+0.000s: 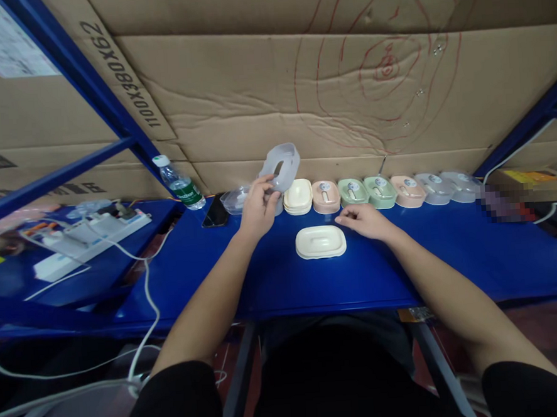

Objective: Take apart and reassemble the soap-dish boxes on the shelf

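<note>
My left hand (258, 205) is raised at the back of the table and pinches a translucent grey plastic box part (285, 164) with an oval slot, held tilted. Under it stand stacked cream plastic pieces (298, 196) and clear plastic lids (234, 200), partly hidden by the hand. My right hand (363, 221) hovers over the blue tabletop with its fingers curled together and nothing visible in them. Just left of and nearer than that hand lies a cream oval plastic piece (321, 241), untouched. Behind it runs a row of small lidded boxes in pink (325, 197), green (353, 194) and grey (432, 188).
A water bottle (181, 184) and a black phone (215, 212) stand and lie at the back left. Further left is a white power strip (94, 243) with cables. A cardboard wall (234, 98) closes off the back; blue metal posts (87, 88) flank it.
</note>
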Available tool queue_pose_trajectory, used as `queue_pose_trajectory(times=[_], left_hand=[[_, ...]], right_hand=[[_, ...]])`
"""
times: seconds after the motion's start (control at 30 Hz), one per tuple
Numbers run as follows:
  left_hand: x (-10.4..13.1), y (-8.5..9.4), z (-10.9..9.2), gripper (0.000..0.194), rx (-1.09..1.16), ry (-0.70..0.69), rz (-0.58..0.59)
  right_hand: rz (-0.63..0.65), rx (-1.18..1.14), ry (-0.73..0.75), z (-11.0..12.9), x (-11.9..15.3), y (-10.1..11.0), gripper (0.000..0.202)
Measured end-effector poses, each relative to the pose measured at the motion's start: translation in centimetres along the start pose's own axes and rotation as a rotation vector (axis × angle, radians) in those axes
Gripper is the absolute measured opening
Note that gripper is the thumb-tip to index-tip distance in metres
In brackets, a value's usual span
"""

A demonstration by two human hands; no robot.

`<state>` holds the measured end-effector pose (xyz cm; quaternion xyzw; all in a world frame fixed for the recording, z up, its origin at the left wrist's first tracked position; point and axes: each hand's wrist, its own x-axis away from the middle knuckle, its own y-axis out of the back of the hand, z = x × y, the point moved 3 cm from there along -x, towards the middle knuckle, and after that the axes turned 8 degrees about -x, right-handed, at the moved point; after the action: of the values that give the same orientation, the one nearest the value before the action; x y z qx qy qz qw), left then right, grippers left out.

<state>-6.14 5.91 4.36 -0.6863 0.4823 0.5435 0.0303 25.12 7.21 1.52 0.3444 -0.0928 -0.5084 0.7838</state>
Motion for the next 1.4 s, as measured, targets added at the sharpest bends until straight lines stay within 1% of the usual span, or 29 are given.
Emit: queue_pose_trajectory(times=[0.1,0.17,0.23,0.3,0.33,0.4,0.47,0.5,0.57,0.6,0.67,0.77,0.87,0.93,1.13,1.2,1.4], left_hand=[[0.4,-0.6,-1.7,0.027,0.267,0.091,0.092],[0.7,-1.2,-2.8,0.032,0.437,0.159,0.205],[1.0,-1.9,-3.6,0.037,0.584,0.24,0.352],[1.3,-2.8,-4.1,0.041,0.705,0.328,0.48],[1.4,-3.1,-4.1,0.043,0.746,0.371,0.519],[1.6,-3.7,-4.0,0.046,0.776,0.437,0.531],[1.6,-3.8,-3.8,0.051,0.725,0.446,0.495],[1.6,-3.7,-3.7,0.054,0.664,0.422,0.473],[1.5,-3.2,-3.7,0.057,0.467,0.338,0.446],[1.4,-2.9,-3.8,0.058,0.347,0.291,0.451],[1.3,-2.3,-4.1,0.061,0.127,0.219,0.506],[1.3,-1.9,-4.6,0.061,-0.059,0.166,0.674],[1.4,-2.0,-5.0,0.049,-0.118,0.134,0.82],[1.6,-2.1,-4.9,0.045,-0.126,0.123,0.879],[2.0,-2.9,-3.9,0.041,-0.168,0.099,1.038],[2.1,-3.2,-3.7,0.04,-0.207,0.094,1.049],[2.3,-4.2,-3.2,0.041,-0.366,0.079,1.027]], right_hand=[[-0.201,-0.11,0.083,0.6,0.1,0.7,0.046],[-0.263,-0.187,0.13,0.6,0.1,0.9,0.056],[-0.262,-0.264,0.153,0.4,0.0,0.9,0.067],[-0.238,-0.298,0.155,0.2,0.1,0.8,0.065],[-0.234,-0.297,0.151,0.3,0.1,0.8,0.06],[-0.244,-0.273,0.129,0.5,0.3,0.9,0.051],[-0.26,-0.229,0.092,0.8,0.4,1.0,0.051],[-0.262,-0.205,0.072,1.0,0.5,1.1,0.054],[-0.248,-0.151,0.036,1.4,0.6,1.1,0.061],[-0.232,-0.123,0.021,1.5,0.6,1.1,0.063],[-0.185,-0.074,-0.014,1.6,0.5,1.0,0.066],[-0.086,-0.015,-0.071,1.2,0.3,0.5,0.068],[-0.011,0.05,-0.095,0.7,0.1,0.2,0.067],[0.033,0.095,-0.09,0.4,0.1,0.0,0.066],[0.211,0.249,-0.128,0.2,0.1,-0.9,0.068],[0.242,0.276,-0.131,0.2,0.1,-1.1,0.069],[0.256,0.266,-0.148,-0.2,-0.1,-1.4,0.07]])
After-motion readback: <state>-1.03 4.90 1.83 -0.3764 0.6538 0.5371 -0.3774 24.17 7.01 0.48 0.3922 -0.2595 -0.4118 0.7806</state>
